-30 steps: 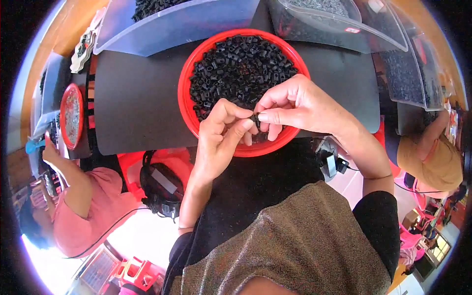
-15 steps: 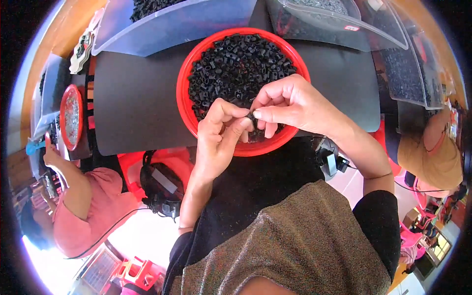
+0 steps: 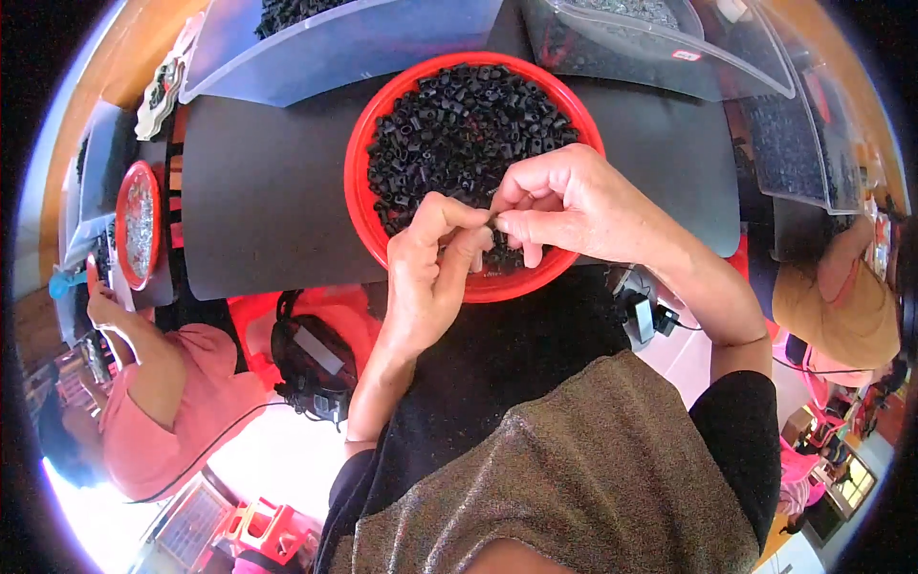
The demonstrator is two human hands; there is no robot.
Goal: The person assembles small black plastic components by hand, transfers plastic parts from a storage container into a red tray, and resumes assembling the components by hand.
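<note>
Over the near side of a round red basin (image 3: pixel 360 177), my two hands meet fingertip to fingertip. Thumb and forefinger of my left hand (image 3: pixel 428 263) pinch a small black part (image 3: pixel 493 222), mostly covered by the fingers. From the other side my right hand (image 3: pixel 564 206) pinches the same part between thumb and forefinger, its other fingers curled below. Many small black tube-like pieces (image 3: pixel 469 129) fill the basin beneath.
The basin sits on a dark table (image 3: pixel 258 201). Behind it stand clear plastic bins, one (image 3: pixel 335 57) at far left, another (image 3: pixel 650 62) at far right. A co-worker in pink (image 3: pixel 191 383) sits left beside another red basin (image 3: pixel 122 230); a person in tan (image 3: pixel 841 297) is at right.
Both hands stay together over the basin with only slight finger movement around the small black part. The basin appears shifted very slightly.
</note>
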